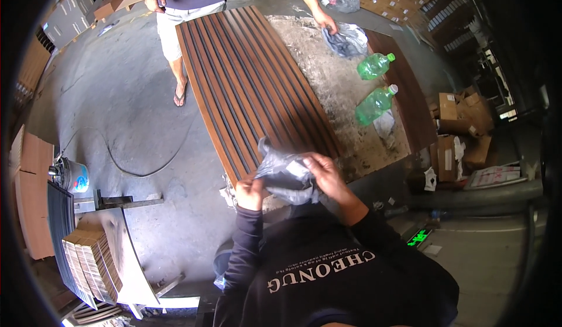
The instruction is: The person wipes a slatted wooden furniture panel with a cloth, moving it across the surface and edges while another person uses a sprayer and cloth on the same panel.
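Fingers of the right hand pinch a crumpled grey plastic bag, and the left hand has its fingers curled closed on the bag's lower edge. The bag sits over the near end of a brown slatted panel lying on the tabletop, with two green bottles beyond.

bag: thin grey plastic, crinkled, slightly glossy
panel: brown wood slats, smooth, satin sheen
table: rough, dusty, matt top
bottles: clear green plastic, shiny
floor: grey concrete, matt
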